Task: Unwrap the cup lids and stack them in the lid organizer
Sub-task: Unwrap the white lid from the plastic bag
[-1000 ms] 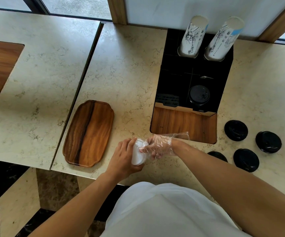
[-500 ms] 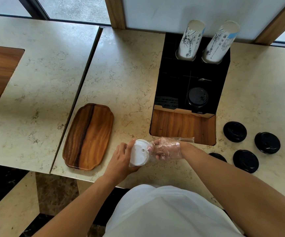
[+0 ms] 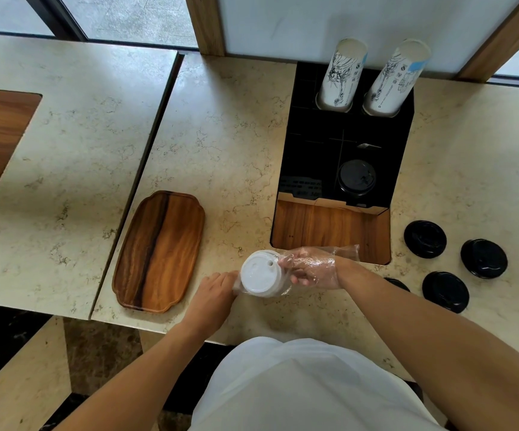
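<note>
Both hands work just above the near edge of the tabletop (image 3: pixel 227 126). The right hand (image 3: pixel 312 269), in a loose clear plastic glove, grips the far side of a short stack of white lids (image 3: pixel 259 275), top face turned up with the sip hole showing. The left hand (image 3: pixel 213 293), bare, pinches the clear wrapper (image 3: pixel 283 290) at the stack's near-left side. Film clings around the lower edge of the stack; the top looks already bared.

Step in hand, as I read it: peeling the wrapper down and off. Best done with the right hand holding the stack square by its rim, so the lids do not fan out, while the left draws the film away in one steady pull. A jerk could scatter lids.

The organizer (image 3: pixel 345 144), black with compartments, sits recessed in the tabletop beyond the hands. One compartment holds a stack of black lids (image 3: pixel 356 178); two printed cup sleeves (image 3: pixel 340 76) stand at the back. Four more black lids (image 3: pixel 424 239) lie on the tabletop to the right, one half hidden behind the right forearm. A wooden tray (image 3: pixel 160 250) lies to the left.

Hard to make out: how many white lids are in the stack, where the film ends under the left fingers, and which dark compartment is free for white lids.
</note>
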Action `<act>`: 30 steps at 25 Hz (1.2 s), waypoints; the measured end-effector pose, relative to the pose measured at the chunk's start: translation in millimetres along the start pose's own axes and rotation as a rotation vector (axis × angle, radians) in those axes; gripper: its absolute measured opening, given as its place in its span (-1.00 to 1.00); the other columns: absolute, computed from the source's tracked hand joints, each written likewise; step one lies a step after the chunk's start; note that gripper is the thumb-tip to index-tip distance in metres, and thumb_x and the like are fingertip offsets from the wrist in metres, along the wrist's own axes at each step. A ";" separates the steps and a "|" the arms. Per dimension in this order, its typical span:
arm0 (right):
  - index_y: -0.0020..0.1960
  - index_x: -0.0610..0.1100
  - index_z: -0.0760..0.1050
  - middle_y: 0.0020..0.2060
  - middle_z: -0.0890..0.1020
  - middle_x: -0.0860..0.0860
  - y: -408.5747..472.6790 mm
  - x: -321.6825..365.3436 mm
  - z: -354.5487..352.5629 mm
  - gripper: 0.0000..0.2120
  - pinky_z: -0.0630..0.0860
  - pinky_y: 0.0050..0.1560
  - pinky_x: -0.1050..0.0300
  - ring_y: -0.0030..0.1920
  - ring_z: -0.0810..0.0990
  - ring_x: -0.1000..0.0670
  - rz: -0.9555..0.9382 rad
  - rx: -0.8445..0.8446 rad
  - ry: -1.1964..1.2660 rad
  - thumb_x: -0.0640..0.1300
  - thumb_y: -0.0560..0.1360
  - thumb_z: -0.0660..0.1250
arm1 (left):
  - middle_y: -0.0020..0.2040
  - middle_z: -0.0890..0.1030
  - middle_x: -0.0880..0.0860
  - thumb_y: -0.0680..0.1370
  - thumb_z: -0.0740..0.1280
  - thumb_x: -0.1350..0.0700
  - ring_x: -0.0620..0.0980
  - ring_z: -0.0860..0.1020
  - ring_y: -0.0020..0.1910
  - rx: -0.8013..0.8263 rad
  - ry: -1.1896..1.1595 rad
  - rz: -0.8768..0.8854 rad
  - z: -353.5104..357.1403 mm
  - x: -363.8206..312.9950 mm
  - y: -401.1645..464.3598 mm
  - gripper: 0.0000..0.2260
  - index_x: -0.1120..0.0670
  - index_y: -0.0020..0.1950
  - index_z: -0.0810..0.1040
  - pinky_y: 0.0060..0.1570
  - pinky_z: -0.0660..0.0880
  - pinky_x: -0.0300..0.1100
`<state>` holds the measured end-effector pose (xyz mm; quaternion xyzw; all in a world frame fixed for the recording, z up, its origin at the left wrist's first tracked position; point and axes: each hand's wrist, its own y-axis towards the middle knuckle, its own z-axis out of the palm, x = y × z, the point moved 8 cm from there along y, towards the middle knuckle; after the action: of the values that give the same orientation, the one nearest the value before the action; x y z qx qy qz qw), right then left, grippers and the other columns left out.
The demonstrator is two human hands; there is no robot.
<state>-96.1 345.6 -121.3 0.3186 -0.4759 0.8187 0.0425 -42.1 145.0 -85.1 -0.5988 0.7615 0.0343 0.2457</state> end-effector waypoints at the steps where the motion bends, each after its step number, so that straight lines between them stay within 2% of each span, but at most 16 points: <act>1: 0.34 -0.18 0.59 -0.28 0.59 -0.07 -0.7 -2.4 -4.6 -0.67 0.41 -0.52 0.36 -0.44 0.47 0.11 0.008 -0.017 -0.018 -0.08 0.62 0.37 | 0.01 0.68 0.14 0.49 0.45 0.31 0.19 0.59 -0.05 -0.002 0.039 0.005 1.1 0.3 -2.1 -0.68 0.18 0.24 0.60 -0.06 0.44 0.00; 3: 0.33 -0.15 0.61 -0.30 0.61 -0.06 -2.8 -2.6 -9.4 -0.69 0.42 -0.50 0.35 -0.45 0.49 0.13 0.006 -0.018 -0.004 -0.10 0.61 0.39 | -0.09 0.68 0.11 0.42 0.49 0.37 0.17 0.59 -0.15 -0.009 0.076 0.008 1.2 0.9 -4.9 -0.72 0.17 0.09 0.64 -0.14 0.44 -0.01; 6: 0.20 -0.13 0.68 -0.27 0.63 -0.06 -6.0 4.9 -9.9 -0.68 0.43 -0.50 0.31 -0.40 0.53 0.10 -0.018 -0.030 -0.010 -0.07 0.48 0.55 | -0.14 0.66 0.08 0.40 0.50 0.37 0.15 0.58 -0.18 -0.034 0.092 -0.012 -0.4 1.8 -4.5 -0.76 0.15 0.01 0.64 -0.16 0.47 0.01; 10: 0.24 -0.18 0.66 -0.14 0.70 -0.05 -8.3 11.9 -9.3 -0.64 0.52 -0.39 0.28 -0.29 0.60 0.09 -0.047 -0.013 -0.051 -0.15 0.46 0.57 | -0.16 0.66 0.05 0.37 0.48 0.39 0.11 0.57 -0.20 -0.043 0.118 -0.007 -2.4 4.9 -8.8 -0.72 0.13 0.01 0.64 -0.16 0.49 -0.01; 13: 0.29 -0.15 0.64 -0.10 0.70 -0.08 -14.5 12.7 -12.8 -0.60 0.54 -0.41 0.32 -0.32 0.58 0.10 -0.034 0.053 0.003 -0.19 0.46 0.56 | -0.12 0.67 0.04 0.36 0.45 0.41 0.10 0.58 -0.18 -0.052 0.124 -0.034 -6.8 13.8 -14.0 -0.69 0.12 0.03 0.64 -0.16 0.47 -0.01; 16: 0.24 -0.15 0.67 -0.09 0.70 -0.08 -19.9 7.6 -32.9 -0.58 0.52 -0.44 0.32 -0.32 0.56 0.11 -0.022 -0.016 0.052 -0.15 0.40 0.61 | -0.10 0.68 0.05 0.33 0.44 0.44 0.10 0.59 -0.17 -0.036 0.126 -0.050 -6.5 21.3 -20.6 -0.65 0.13 0.04 0.64 -0.18 0.43 -0.04; 18: 0.23 -0.16 0.67 -0.11 0.66 -0.09 -22.5 3.1 -46.5 -0.56 0.47 -0.47 0.31 -0.33 0.52 0.10 -0.005 -0.078 0.068 -0.11 0.39 0.63 | 0.00 0.69 0.07 0.43 0.40 0.39 0.10 0.61 -0.07 -0.031 0.105 -0.101 -7.9 30.2 -24.0 -0.68 0.14 0.14 0.62 -0.11 0.42 -0.04; 20: 0.22 -0.15 0.67 -0.16 0.66 -0.06 -23.5 1.5 -51.1 -0.56 0.44 -0.48 0.30 -0.34 0.51 0.10 0.001 -0.103 0.038 -0.06 0.38 0.62 | 0.11 0.67 0.09 0.52 0.41 0.21 0.11 0.60 0.03 -0.031 0.080 -0.096 -8.7 33.1 -27.3 -0.70 0.16 0.25 0.58 -0.01 0.47 -0.03; 23: 0.22 -0.10 0.66 -0.23 0.70 0.00 -21.5 2.9 -48.7 -0.50 0.40 -0.49 0.30 -0.40 0.47 0.13 -0.012 -0.154 -0.021 -0.01 0.32 0.66 | 0.21 0.54 0.11 0.48 0.36 -0.09 0.10 0.51 0.12 -0.054 0.081 -0.105 -12.6 24.0 -31.8 -0.41 0.18 0.43 0.44 0.12 0.51 0.05; 25: 0.19 -0.09 0.66 -0.23 0.72 0.02 -18.8 4.1 -44.1 -0.50 0.39 -0.50 0.30 -0.41 0.47 0.14 -0.025 -0.175 -0.042 -0.02 0.29 0.67 | 0.33 0.44 0.15 0.46 0.34 -0.18 0.15 0.43 0.28 -0.119 0.115 -0.142 -20.4 17.1 -29.3 -0.26 0.17 0.54 0.32 0.27 0.42 0.11; 28: 0.17 -0.12 0.65 -0.20 0.73 0.00 -17.6 5.0 -39.6 -0.56 0.40 -0.49 0.29 -0.41 0.50 0.13 -0.031 -0.210 -0.081 -0.08 0.33 0.65 | 0.39 0.41 0.18 0.47 0.32 -0.22 0.21 0.36 0.41 -0.225 0.195 -0.087 -32.9 -4.9 -12.8 -0.30 0.15 0.50 0.36 0.44 0.24 0.25; 30: 0.15 -0.13 0.64 -0.18 0.73 -0.03 -17.0 6.5 -35.6 -0.60 0.42 -0.47 0.27 -0.39 0.51 0.12 -0.024 -0.230 -0.122 -0.09 0.36 0.63 | 0.33 0.48 0.19 0.50 0.34 -0.15 0.23 0.42 0.36 -0.224 0.217 0.029 -31.3 -24.4 2.0 -0.43 0.16 0.40 0.44 0.44 0.29 0.27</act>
<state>-112.0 382.0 -117.1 0.3665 -0.5646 0.7371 0.0596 -50.5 156.5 -48.0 -0.6114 0.7837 0.0576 0.0933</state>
